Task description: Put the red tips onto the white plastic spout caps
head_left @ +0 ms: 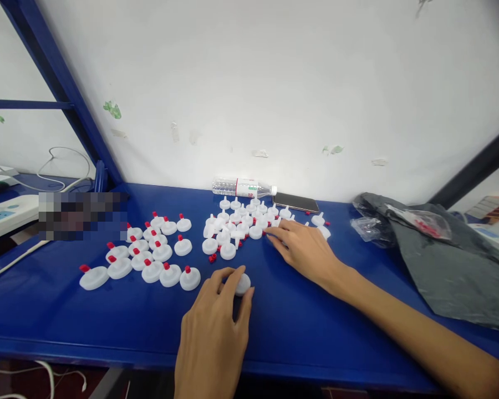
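Observation:
White disc-shaped nozzle lids with narrow spouts lie on the blue table. My left hand (pixel 216 316) is closed around the rim of one nozzle lid (pixel 243 285) near the front; my fingers cover part of it. Stretched forward, my right hand (pixel 303 249) has its fingers apart at the right edge of a crowded pile of bare nozzle lids (pixel 228 251). Its fingertips are beside small red caps, and I see nothing held in them. To the left stand several nozzle lids with red caps on their spouts (pixel 190 278). Loose red caps (pixel 212 258) lie by the pile.
A clear water bottle (pixel 245 188) lies against the wall, beside a dark phone (pixel 295 202). Grey plastic bags (pixel 453 260) cover the right side, with a clear bag of red pieces (pixel 428 226) on top. A white power strip (pixel 16 213) and cables sit at left.

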A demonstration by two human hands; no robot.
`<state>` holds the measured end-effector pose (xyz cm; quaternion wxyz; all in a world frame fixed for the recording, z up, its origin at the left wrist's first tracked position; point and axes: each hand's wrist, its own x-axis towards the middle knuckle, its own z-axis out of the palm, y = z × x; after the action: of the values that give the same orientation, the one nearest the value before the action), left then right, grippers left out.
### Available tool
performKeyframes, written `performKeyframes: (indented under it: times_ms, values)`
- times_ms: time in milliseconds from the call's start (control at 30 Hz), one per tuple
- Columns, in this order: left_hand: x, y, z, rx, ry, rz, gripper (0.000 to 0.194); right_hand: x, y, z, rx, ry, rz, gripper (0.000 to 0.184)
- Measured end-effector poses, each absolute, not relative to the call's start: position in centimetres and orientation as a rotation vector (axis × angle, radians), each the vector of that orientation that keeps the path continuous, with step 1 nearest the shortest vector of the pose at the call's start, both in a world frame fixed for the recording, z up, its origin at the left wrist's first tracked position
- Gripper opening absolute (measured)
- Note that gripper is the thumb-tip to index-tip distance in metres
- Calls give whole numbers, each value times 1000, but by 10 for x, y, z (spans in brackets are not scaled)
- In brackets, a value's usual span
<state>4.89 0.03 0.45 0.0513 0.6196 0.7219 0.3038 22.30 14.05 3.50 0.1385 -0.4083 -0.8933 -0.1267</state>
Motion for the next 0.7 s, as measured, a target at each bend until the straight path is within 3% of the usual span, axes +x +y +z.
performKeyframes:
  times_ms: [367,700]
  values:
    - [49,-2,7,1833,2170,892,34,220,140,32,-1135,-2558,-372,15]
    - [46,-2,7,1712,2158,944,48,221,142,30,-1104,-2545,-228,15]
